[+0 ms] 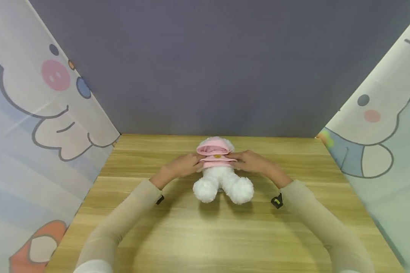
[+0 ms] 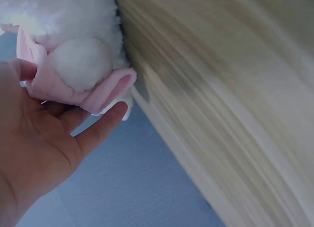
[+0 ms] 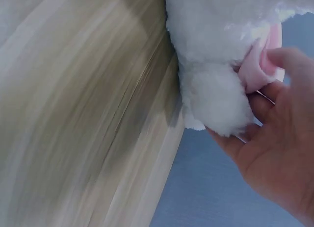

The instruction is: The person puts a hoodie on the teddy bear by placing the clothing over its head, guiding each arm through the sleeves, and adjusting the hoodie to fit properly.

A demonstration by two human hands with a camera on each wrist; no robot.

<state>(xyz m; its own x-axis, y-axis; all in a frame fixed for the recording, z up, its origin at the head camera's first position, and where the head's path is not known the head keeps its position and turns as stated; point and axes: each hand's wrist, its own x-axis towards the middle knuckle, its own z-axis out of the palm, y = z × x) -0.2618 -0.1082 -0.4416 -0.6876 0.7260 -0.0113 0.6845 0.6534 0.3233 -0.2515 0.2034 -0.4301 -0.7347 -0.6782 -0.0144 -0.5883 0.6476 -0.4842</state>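
A fluffy white plush toy lies on its back on the table, legs toward me. A pink garment with a small yellow emblem covers its upper body, and its pink hood hides the face. At the toy's left side, my left hand pinches the garment's edge between thumb and fingers. In the left wrist view, a round white paw pokes out by a pink sleeve. On the other side, my right hand pinches pink cloth beside another white paw.
The wooden table ends at a dark grey wall just behind the toy. Cartoon-printed panels flank it on both sides. Dark wrist devices show under my sleeves.
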